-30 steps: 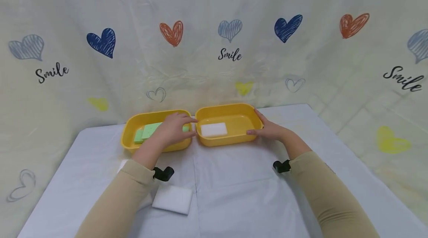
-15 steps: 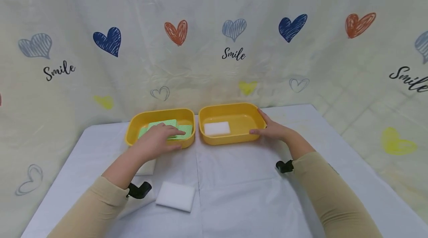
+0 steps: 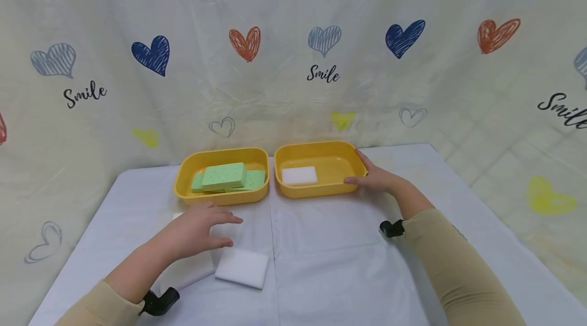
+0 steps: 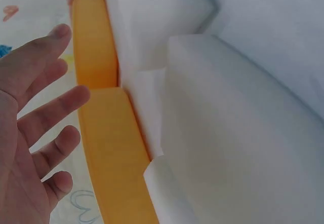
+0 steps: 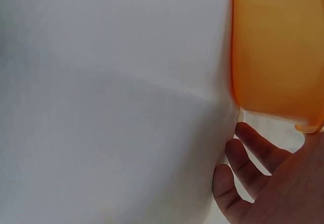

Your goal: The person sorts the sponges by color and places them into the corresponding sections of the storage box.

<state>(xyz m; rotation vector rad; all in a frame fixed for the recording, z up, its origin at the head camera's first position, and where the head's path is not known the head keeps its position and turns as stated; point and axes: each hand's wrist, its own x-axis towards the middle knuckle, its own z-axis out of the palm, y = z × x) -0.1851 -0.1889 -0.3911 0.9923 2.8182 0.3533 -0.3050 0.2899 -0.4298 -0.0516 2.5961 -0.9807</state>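
Note:
My left hand (image 3: 192, 232) hovers over white sponge blocks at the front left, fingers spread and holding nothing. In the left wrist view, thick white blocks (image 4: 243, 127) lie beside this hand. A white block (image 3: 243, 268) is to the right of the hand; another white block (image 3: 189, 271) is partly hidden beneath it. At the right end of the right yellow tray (image 3: 316, 192), my right hand (image 3: 380, 178) grips the rim, thumb in front and a finger at the back. Inside that tray lies a white block (image 3: 299, 175).
A left yellow tray (image 3: 222, 197) stands beside the right one and holds several speckled green sponge blocks (image 3: 223, 175). Behind both trays rises a sheet (image 3: 275, 86) printed with hearts. A white cloth (image 3: 339, 265) covers the table.
My left hand has moved from between the trays, across the left tray, and back toward the white blocks in front. The right hand keeps its place on the tray's end.

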